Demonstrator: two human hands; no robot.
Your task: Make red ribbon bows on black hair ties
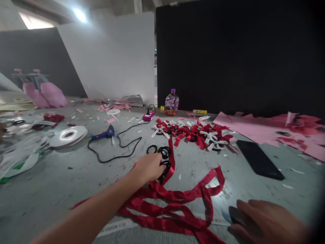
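Note:
My left hand [149,166] reaches to the middle of the table, its fingers closed at a small cluster of black hair ties [165,152]. Under and in front of it lies a long tangle of red ribbon [175,196], one strand running up past the ties. At the lower right my right hand [266,217] is blurred, thumb and fingers closed around a dark object [236,216] that I cannot make out. A white printed ribbon [119,226] lies flat beneath the red one. Beyond my left hand is a pile of red and white bows on black ties [190,132].
A blue glue gun [103,134] with a black cord and a white ribbon spool [68,136] lie left. A black phone [259,159] and pink sheets [243,127] are right. A bottle [171,103] stands behind the bows, near a pink power socket [148,116].

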